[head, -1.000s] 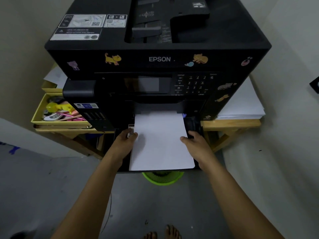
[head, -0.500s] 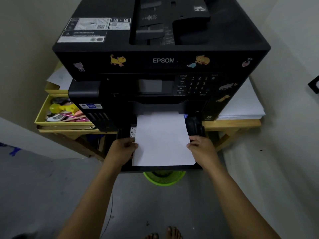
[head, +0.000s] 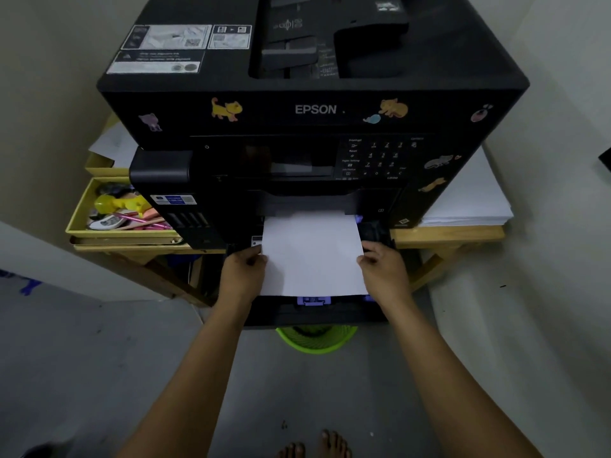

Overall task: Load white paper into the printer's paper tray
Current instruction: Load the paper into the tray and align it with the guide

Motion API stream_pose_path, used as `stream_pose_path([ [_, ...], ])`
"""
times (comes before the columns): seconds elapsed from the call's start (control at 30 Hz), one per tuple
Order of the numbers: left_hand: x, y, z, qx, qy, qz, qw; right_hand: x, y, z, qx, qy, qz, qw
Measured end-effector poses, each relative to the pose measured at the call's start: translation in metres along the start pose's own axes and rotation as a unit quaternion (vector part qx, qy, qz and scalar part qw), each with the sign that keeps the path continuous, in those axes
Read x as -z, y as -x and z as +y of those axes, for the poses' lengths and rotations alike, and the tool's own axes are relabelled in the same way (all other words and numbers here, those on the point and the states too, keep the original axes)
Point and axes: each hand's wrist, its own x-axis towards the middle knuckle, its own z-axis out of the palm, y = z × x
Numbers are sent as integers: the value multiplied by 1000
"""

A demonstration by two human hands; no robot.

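Observation:
A black Epson printer with animal stickers stands on a wooden table. Its paper tray is pulled out at the bottom front, with a purple guide showing at its near edge. A stack of white paper lies in the tray, its far end under the printer's body. My left hand pinches the paper's left edge. My right hand pinches the right edge.
A second pile of white paper lies on the table to the printer's right. A yellow tray with pens and small items sits on the left. A green basket stands on the floor under the tray. Bare toes show below.
The paper has slid further into the tray, so the purple guide at the near edge now shows. Both hands moved forward with it along its side edges.

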Motion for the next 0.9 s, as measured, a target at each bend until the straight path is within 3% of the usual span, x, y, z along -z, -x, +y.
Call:
stream_pose_path([
  [0.13,2,7,0,3,19,10,1000,0,3,1,8,3,-9,1000],
  [0.4,12,31,-9,2,-51,-20,998,7,24,16,38,101,-17,994],
  [0.9,8,28,-2,25,-5,-25,999,-1,22,18,62,62,5,996],
])
